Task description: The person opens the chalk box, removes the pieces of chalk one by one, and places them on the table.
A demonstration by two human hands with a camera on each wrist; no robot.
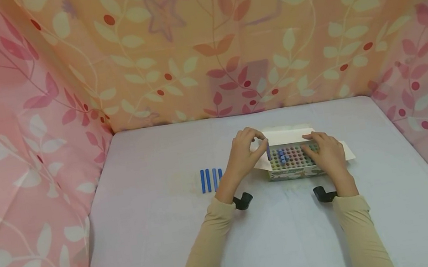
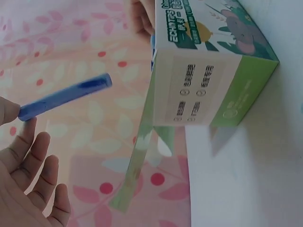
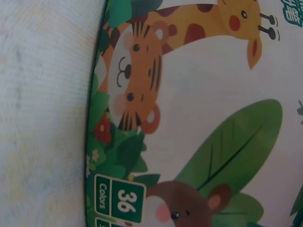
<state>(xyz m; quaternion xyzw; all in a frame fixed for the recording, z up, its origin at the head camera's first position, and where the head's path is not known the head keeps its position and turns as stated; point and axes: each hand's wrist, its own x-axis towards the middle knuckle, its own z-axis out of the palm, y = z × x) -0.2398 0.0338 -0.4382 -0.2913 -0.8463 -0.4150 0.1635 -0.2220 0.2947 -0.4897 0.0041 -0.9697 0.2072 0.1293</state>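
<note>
On the white cloth surface point(image 1: 151, 244) sits an open box point(image 1: 292, 174) of thin card, with rows of small round spots inside and a few blue chalk sticks point(image 1: 282, 157) poking up. Your left hand point(image 1: 243, 153) arches over its left end and pinches a smooth, round blue stick point(image 2: 66, 97) between thumb and pointer finger. Your right hand point(image 1: 328, 153) leans over the right end, thumb and fingers apart. More blue sticks point(image 1: 208, 180) lie side by side to the left.
</note>
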